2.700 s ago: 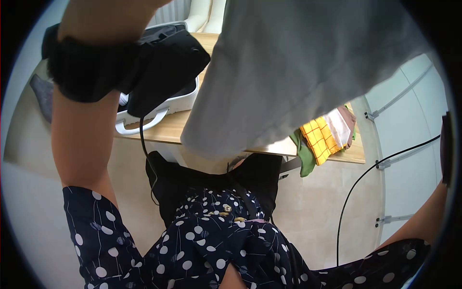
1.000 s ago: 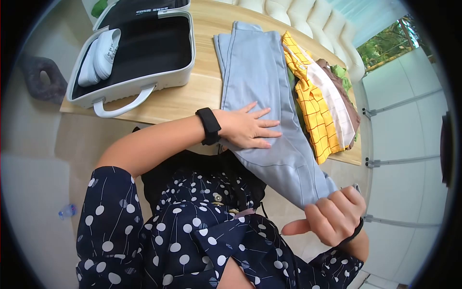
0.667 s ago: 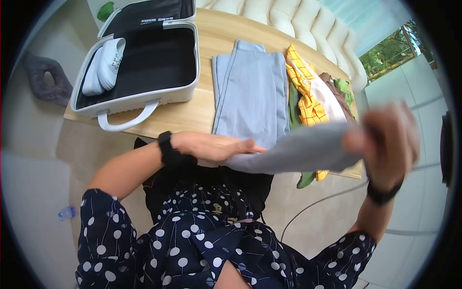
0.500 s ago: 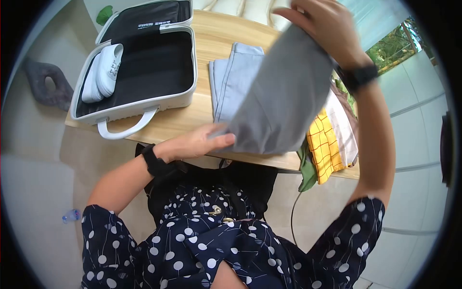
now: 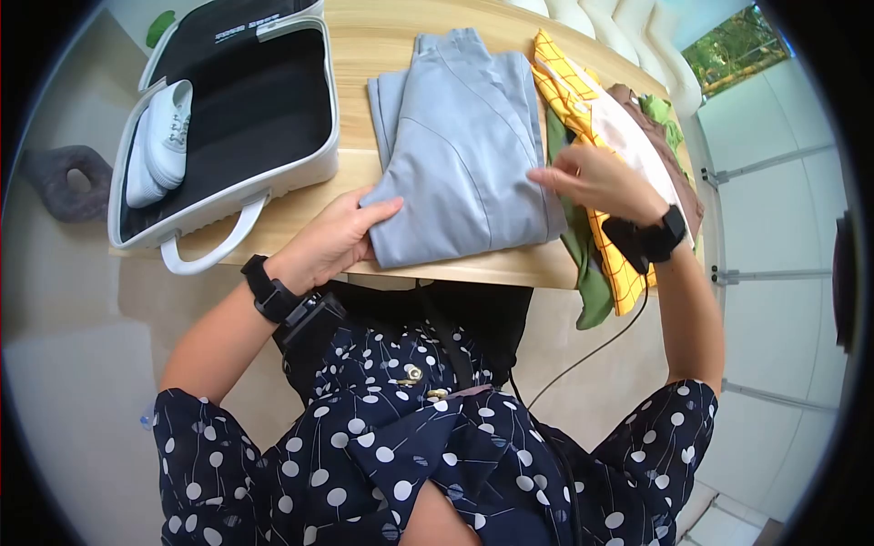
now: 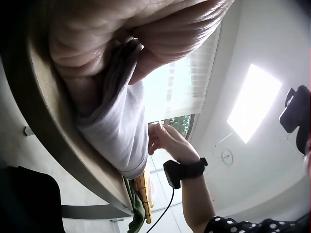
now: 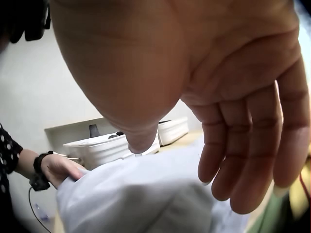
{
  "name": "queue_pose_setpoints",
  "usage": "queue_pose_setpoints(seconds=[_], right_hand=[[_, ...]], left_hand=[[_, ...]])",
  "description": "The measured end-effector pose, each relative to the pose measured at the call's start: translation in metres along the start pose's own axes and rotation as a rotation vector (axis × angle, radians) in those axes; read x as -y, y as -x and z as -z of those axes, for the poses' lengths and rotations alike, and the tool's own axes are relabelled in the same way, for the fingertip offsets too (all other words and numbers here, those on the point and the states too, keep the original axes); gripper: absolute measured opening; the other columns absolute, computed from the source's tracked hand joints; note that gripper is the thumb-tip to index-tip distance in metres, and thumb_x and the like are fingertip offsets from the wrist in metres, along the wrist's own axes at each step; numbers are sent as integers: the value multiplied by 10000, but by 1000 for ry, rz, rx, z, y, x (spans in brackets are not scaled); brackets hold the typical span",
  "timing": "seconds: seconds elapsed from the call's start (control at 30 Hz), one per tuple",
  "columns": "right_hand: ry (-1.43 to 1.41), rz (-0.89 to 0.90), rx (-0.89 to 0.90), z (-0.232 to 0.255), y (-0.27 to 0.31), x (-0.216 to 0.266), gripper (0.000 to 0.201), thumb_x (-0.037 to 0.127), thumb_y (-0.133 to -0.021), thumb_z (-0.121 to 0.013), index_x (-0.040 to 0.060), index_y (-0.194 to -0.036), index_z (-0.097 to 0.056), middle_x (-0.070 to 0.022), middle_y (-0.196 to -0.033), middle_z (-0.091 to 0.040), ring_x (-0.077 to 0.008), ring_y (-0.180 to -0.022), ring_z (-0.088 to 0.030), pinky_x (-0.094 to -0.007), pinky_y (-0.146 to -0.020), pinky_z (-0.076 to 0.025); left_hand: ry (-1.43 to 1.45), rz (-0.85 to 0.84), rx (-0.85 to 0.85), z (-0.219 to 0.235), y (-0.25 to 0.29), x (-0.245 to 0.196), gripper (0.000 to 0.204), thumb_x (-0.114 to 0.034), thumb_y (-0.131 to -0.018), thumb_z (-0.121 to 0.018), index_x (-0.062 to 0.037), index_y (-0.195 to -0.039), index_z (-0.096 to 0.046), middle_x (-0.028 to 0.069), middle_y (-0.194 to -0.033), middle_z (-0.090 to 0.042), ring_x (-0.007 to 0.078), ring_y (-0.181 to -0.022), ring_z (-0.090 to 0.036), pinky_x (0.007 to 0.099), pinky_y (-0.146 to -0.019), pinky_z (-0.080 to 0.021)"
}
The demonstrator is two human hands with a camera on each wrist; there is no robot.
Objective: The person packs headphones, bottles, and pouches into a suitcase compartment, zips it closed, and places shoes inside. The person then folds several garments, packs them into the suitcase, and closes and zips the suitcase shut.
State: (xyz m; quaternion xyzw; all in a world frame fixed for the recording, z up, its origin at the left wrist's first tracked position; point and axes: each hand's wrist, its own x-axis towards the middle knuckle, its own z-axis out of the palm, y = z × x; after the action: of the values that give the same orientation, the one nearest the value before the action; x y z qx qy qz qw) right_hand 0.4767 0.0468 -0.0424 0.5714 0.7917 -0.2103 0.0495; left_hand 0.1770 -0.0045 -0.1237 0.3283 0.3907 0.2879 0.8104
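Head view, nearest first: my left hand (image 5: 335, 238) has its fingers closed on the near left corner of the grey trousers (image 5: 464, 173), thumb on top, and the left wrist view shows cloth pinched in its grip. My right hand (image 5: 605, 187) is at their right side, fingers relaxed and part open; the right wrist view shows nothing held, though I can't tell whether a fingertip brushes the fabric. Half a second ago that hand had the loose part raised high; now it lies down over the rest on the bench (image 5: 364, 36), near the front edge. I judge the fold as made but still puffy and creased, its layers not quite matching at the left. Beyond the right hand lie the green cloth (image 5: 594, 287) and yellow checked garment (image 5: 574, 96); across to the left, the open suitcase (image 5: 282, 177) holds white shoes (image 5: 168, 136).
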Motion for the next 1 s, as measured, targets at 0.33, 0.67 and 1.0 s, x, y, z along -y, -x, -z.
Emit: queue_pose_setpoints(seconds=[0.33,0.67,1.0], right_hand=[[-738,-129,134,-51,37,-26,343,313,-819,-697,34,-927,-528,-10,-704,-595,-56,-617,-526,-204,-546,-404],[-97,190,-495,-44,50,-5,432,243,-831,-660,-4,-1138,-481,-137,-981,-595,-241,-848,-585,-330,-750,-468],[250,480,-119,-82,-33,10,650,496,-949,-341,74,-1433,-236,-182,-1493,-180,-338,-1392,-128,-508,-1104,-133]], left_hand=[[-67,-77,-41,2,0,4,459,-199,-924,-546,40,-1273,-369,132,-1189,-533,197,-1028,-598,369,-860,-529],[-845,-417,-403,-5,23,2,537,-206,-872,-622,-22,-1307,-367,172,-1262,-456,256,-1159,-513,373,-916,-467],[-1961,-754,6,-19,-25,14,928,-672,-790,-496,-17,-1405,-263,273,-1452,-195,475,-1332,-193,571,-1071,-172]])
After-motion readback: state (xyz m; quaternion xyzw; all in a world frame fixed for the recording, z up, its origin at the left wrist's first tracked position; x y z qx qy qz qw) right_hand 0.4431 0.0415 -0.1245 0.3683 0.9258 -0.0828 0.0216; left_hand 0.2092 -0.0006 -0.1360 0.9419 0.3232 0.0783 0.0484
